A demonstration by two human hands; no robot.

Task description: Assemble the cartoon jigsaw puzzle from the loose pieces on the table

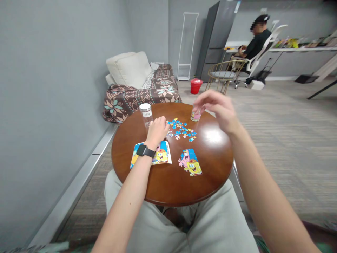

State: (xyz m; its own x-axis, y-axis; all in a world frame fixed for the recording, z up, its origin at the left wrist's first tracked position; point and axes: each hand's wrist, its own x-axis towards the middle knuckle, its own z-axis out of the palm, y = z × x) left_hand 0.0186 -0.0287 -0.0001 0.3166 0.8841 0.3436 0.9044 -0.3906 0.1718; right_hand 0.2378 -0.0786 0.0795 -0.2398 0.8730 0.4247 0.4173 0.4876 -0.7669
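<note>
My left hand [158,129], with a black watch [145,150] on its wrist, rests at the left edge of loose jigsaw puzzle pieces [180,130]. Its fingers are bent together, and whatever they may hold is hidden. Raised and slightly blurred, my right hand [217,107] has loosely curved fingers with a gap to the thumb. Behind its fingertips stands a small pink-patterned container [195,116], partly covered. A partly joined cartoon puzzle [191,163] lies near the front of the table. My left forearm crosses a printed picture sheet [164,154] of similar characters.
A clear jar [146,113] with a white lid stands at the back left of the round wooden table [168,188]. Beyond are a covered sofa [163,91], a red bucket [195,86] and a wire-backed chair [225,74]. Another person [256,44] sits at a far counter.
</note>
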